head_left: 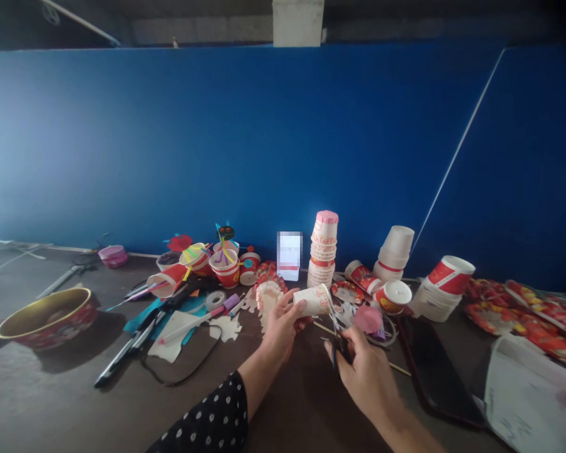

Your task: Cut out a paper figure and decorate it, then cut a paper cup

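A white paper cup with orange printing lies sideways in my left hand, its mouth turned to the right. The fingers of that hand are wrapped round the cup's base end. My right hand grips a pair of scissors by the black handles. The scissors' blades point up and meet the cup at its rim; whether they are cutting into the paper is too small to tell. Just behind the cup stands a tall stack of paper cups topped with pink.
At left are a gold-rimmed bowl, a black selfie stick, decorated red cups and a tape roll. A phone leans at the back. To the right lie more cups, a dark tray and a plastic bag.
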`<state>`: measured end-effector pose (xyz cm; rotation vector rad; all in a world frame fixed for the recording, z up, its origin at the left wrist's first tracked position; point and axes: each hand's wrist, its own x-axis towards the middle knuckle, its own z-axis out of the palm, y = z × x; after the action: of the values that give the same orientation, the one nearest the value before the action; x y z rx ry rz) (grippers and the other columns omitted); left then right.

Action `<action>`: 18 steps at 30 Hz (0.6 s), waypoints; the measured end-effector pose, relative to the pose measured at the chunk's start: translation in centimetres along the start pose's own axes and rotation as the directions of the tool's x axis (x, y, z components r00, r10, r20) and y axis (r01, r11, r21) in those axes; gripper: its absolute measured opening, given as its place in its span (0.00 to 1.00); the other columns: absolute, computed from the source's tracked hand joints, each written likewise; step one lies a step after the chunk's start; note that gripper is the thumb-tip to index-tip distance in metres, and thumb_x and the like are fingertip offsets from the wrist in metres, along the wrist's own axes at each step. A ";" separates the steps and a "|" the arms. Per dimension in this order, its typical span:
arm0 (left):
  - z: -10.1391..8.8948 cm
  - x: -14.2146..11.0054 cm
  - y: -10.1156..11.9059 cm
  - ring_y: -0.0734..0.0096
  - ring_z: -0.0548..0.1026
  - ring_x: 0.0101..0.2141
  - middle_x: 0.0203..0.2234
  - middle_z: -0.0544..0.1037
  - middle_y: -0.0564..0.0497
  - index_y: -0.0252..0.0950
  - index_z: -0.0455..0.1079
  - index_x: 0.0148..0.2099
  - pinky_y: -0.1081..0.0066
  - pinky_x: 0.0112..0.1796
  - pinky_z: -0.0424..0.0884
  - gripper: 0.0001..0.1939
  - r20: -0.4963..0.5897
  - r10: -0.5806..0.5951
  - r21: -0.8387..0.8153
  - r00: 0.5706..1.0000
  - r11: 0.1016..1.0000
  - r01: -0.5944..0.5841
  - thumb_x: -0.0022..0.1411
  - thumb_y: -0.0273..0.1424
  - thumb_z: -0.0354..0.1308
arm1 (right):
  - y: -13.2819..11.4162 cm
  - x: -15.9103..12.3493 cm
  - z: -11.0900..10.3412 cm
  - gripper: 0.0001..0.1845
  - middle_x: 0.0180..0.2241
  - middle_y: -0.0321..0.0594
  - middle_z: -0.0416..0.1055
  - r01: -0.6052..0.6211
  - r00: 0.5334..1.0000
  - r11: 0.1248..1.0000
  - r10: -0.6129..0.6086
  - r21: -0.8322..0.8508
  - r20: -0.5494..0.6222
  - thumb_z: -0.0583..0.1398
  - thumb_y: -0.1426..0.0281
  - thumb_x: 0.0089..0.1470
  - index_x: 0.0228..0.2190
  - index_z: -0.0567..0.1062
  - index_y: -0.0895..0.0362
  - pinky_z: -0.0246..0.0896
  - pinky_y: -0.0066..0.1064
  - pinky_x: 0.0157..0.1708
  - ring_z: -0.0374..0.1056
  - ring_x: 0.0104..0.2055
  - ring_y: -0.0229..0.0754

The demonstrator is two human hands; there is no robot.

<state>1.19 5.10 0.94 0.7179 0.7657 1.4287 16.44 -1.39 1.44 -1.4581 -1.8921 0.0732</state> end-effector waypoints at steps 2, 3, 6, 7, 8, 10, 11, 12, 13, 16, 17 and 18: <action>0.0 -0.1 -0.1 0.78 0.70 0.20 0.28 0.75 0.48 0.31 0.62 0.49 0.78 0.20 0.61 0.32 -0.001 -0.018 0.013 1.000 1.000 0.018 0.43 0.35 0.66 | 0.1 0.1 0.0 0.07 0.20 0.37 0.73 -0.008 1.000 1.000 0.008 0.005 -0.011 0.55 0.64 0.53 0.30 0.66 0.55 0.58 0.28 0.21 0.71 0.21 0.43; 0.0 -0.1 -0.2 0.78 0.70 0.19 0.28 0.74 0.48 0.31 0.62 0.50 0.79 0.19 0.60 0.32 -0.004 -0.022 0.021 1.000 1.000 0.022 0.43 0.35 0.66 | 0.0 0.1 0.0 0.07 0.20 0.38 0.73 -0.009 1.000 1.000 0.009 0.009 -0.012 0.55 0.64 0.53 0.30 0.66 0.55 0.58 0.28 0.21 0.71 0.21 0.43; 0.0 -0.1 -0.2 0.78 0.70 0.19 0.28 0.74 0.48 0.30 0.62 0.49 0.79 0.18 0.59 0.32 -0.007 -0.023 0.031 1.000 0.999 0.024 0.43 0.35 0.66 | -0.1 0.1 -0.1 0.08 0.21 0.39 0.73 -0.007 1.000 1.000 0.007 0.013 -0.002 0.54 0.63 0.54 0.30 0.66 0.55 0.58 0.29 0.21 0.71 0.22 0.44; -0.1 0.0 -0.2 0.78 0.70 0.19 0.27 0.74 0.48 0.31 0.62 0.49 0.79 0.19 0.60 0.32 -0.006 -0.024 0.026 1.000 0.999 0.024 0.43 0.35 0.66 | -0.1 0.1 -0.1 0.08 0.21 0.39 0.73 -0.008 1.000 1.000 0.008 0.014 0.003 0.54 0.63 0.54 0.30 0.66 0.55 0.58 0.29 0.22 0.71 0.22 0.44; -0.1 0.0 -0.3 0.77 0.70 0.19 0.27 0.74 0.49 0.31 0.62 0.49 0.79 0.19 0.60 0.31 -0.007 -0.024 0.020 1.000 1.000 0.024 0.43 0.35 0.66 | -0.2 0.1 -0.2 0.08 0.21 0.39 0.73 -0.010 1.000 1.000 0.009 0.016 0.009 0.53 0.63 0.54 0.30 0.66 0.55 0.58 0.29 0.22 0.71 0.22 0.44; -0.2 0.1 -0.3 0.77 0.70 0.20 0.28 0.74 0.49 0.31 0.63 0.49 0.79 0.19 0.61 0.30 -0.020 -0.020 0.006 1.000 1.000 0.020 0.43 0.34 0.66 | -0.3 0.1 -0.2 0.08 0.20 0.38 0.72 -0.007 1.000 1.000 0.007 0.023 0.014 0.53 0.63 0.55 0.30 0.66 0.55 0.58 0.29 0.21 0.70 0.21 0.43; -0.2 0.1 -0.3 0.77 0.71 0.20 0.28 0.74 0.48 0.32 0.63 0.49 0.78 0.20 0.62 0.30 -0.028 -0.017 0.001 0.999 1.000 0.017 0.44 0.34 0.66 | -0.3 0.1 -0.2 0.08 0.19 0.37 0.72 -0.002 1.000 1.000 0.001 0.028 0.014 0.53 0.63 0.55 0.30 0.65 0.55 0.57 0.28 0.21 0.69 0.20 0.43; -0.3 0.2 -0.4 0.77 0.71 0.21 0.29 0.74 0.48 0.32 0.64 0.49 0.78 0.21 0.63 0.29 -0.035 -0.015 -0.003 0.999 1.000 0.014 0.44 0.34 0.66 | -0.4 0.1 -0.2 0.08 0.19 0.37 0.71 0.004 1.000 0.999 -0.005 0.033 0.011 0.53 0.63 0.55 0.29 0.65 0.55 0.57 0.28 0.20 0.69 0.19 0.42; -0.3 0.2 -0.4 0.76 0.71 0.22 0.29 0.75 0.48 0.32 0.64 0.49 0.78 0.21 0.64 0.29 -0.041 -0.014 -0.006 0.999 1.000 0.014 0.44 0.33 0.66 | -0.4 0.1 -0.2 0.08 0.18 0.37 0.71 0.008 1.000 0.999 -0.009 0.038 0.008 0.53 0.63 0.55 0.29 0.65 0.55 0.57 0.28 0.19 0.68 0.19 0.42; -0.4 0.4 -0.5 0.76 0.72 0.22 0.30 0.75 0.47 0.32 0.64 0.50 0.77 0.21 0.64 0.29 -0.044 -0.012 -0.002 0.999 1.000 0.012 0.45 0.32 0.66 | -0.5 0.1 -0.3 0.08 0.17 0.36 0.71 -0.001 1.000 0.998 0.000 0.062 0.013 0.53 0.63 0.55 0.29 0.66 0.55 0.56 0.27 0.19 0.68 0.18 0.42; -0.4 0.4 -0.5 0.76 0.72 0.22 0.30 0.75 0.47 0.32 0.64 0.50 0.77 0.21 0.64 0.29 -0.042 -0.008 -0.001 0.999 1.000 0.008 0.45 0.32 0.66 | -0.5 0.1 -0.3 0.08 0.17 0.36 0.71 -0.005 1.000 0.997 0.004 0.071 0.016 0.54 0.63 0.55 0.29 0.66 0.55 0.56 0.27 0.18 0.68 0.18 0.42; -0.4 0.4 -0.4 0.75 0.72 0.22 0.30 0.75 0.47 0.32 0.64 0.50 0.77 0.22 0.65 0.29 -0.040 -0.003 0.000 0.999 1.000 0.003 0.45 0.32 0.66 | -0.6 0.1 -0.3 0.08 0.18 0.36 0.72 -0.008 1.000 0.997 0.007 0.077 0.018 0.54 0.63 0.55 0.29 0.66 0.55 0.56 0.27 0.18 0.69 0.18 0.42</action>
<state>1.09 5.51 0.33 0.6898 0.7970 1.4437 16.15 -1.63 2.03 -1.4172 -1.8770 0.1613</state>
